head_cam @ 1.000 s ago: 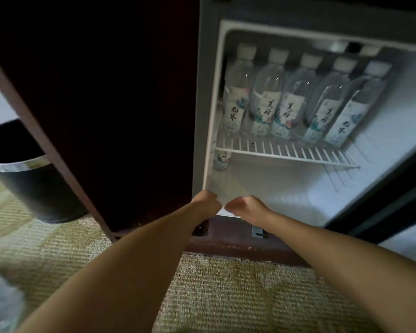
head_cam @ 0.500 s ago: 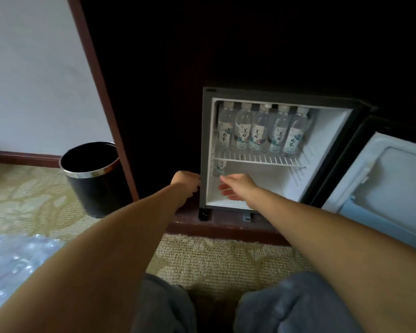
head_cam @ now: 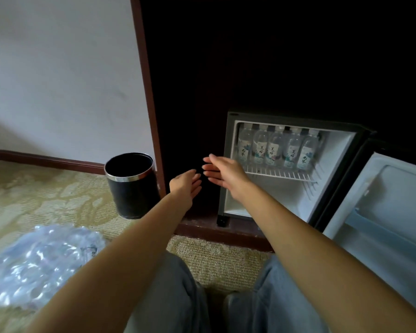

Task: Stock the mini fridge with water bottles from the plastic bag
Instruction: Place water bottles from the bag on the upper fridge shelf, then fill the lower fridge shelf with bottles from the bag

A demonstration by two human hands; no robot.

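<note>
Though curled before, fingers now straight.

Bare forearms, no sleeves; grey-blue trousers on both legs

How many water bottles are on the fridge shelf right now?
5 bottles stand in a row on the wire shelf: far left, second, middle, fourth, far right. The right hand may hide more below.
</note>
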